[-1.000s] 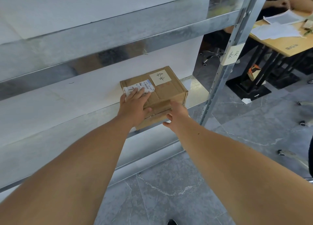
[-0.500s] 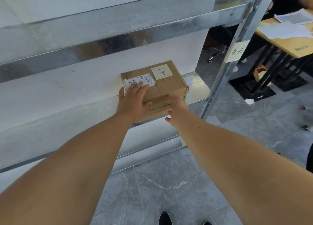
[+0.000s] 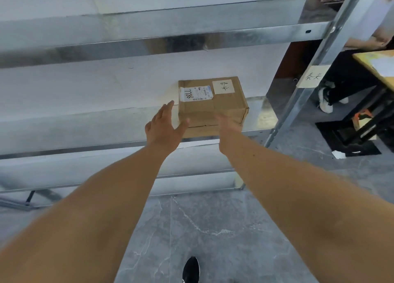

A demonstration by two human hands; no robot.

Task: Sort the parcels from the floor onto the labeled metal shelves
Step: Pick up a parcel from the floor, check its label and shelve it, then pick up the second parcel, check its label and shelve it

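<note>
- Grey marbled floor (image 3: pixel 213 229) and a white wall sit behind the metal rack, and the placing step looks nearly finished.
- The left hand (image 3: pixel 164 127) has its fingers straight and spread. Its thumb is right at the parcel's front left corner, and it grips nothing.
- The right hand (image 3: pixel 227 122) is at the parcel's front face, too blurred to tell whether its fingers are straight or curled.
- The parcel (image 3: pixel 211 107) lies flat on the middle shelf (image 3: pixel 96 131) toward its right end, with its front face close to the shelf's front edge.
- To seat it well, push evenly with flat palms on the front face so it slides straight back without turning. It should end up clear of the front edge.
- The handwritten note (image 3: pixel 223 86) on top seems to match the tag (image 3: pixel 311 76) on the right upright, which is worth a glance before letting go.
- Leave the note and the shipping label (image 3: pixel 196 94) facing up, and draw both hands straight back without catching a corner.
</note>
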